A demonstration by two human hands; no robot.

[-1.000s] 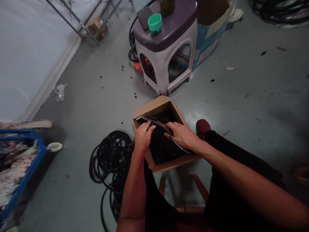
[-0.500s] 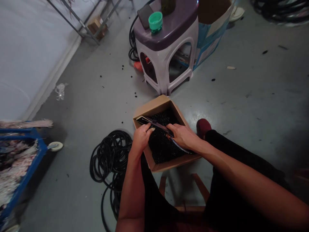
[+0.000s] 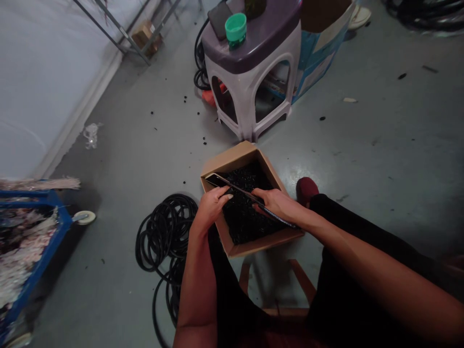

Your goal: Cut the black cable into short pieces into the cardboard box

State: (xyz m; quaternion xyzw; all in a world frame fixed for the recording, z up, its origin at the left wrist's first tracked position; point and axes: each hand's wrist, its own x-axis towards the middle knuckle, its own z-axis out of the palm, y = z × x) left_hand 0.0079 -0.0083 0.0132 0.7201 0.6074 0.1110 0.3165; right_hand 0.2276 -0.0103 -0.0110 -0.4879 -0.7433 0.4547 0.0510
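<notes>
Over an uncovered cardboard box [image 3: 232, 158] between my knees, both hands are at work. Small black pieces [image 3: 244, 224] cover the inside of the box. My right hand [image 3: 275, 200] is closed around a long, thin, dark scissors-like tool [image 3: 237, 187], which slants from the box's far left corner back under my wrist. Its exact kind is hard to make out. Close to its front part, my left hand [image 3: 212, 205] has thumb and fingertips drawn together in a pinch. What they hold, if anything, is too small to see.
Coiled black hose [image 3: 168, 227] lies left of the box. Beyond the box stands a plastic stool [image 3: 250, 60] bearing a green cup-shaped item [image 3: 236, 30]. Behind it is a blue carton [image 3: 315, 63]. A blue-framed cart [image 3: 60, 212] is at far left. Small scraps dot the floor.
The dark tool's rear part was bowed apart from the front part and now lies almost in line with it. My right hand has shifted slightly right; the left stays nearly in place.
</notes>
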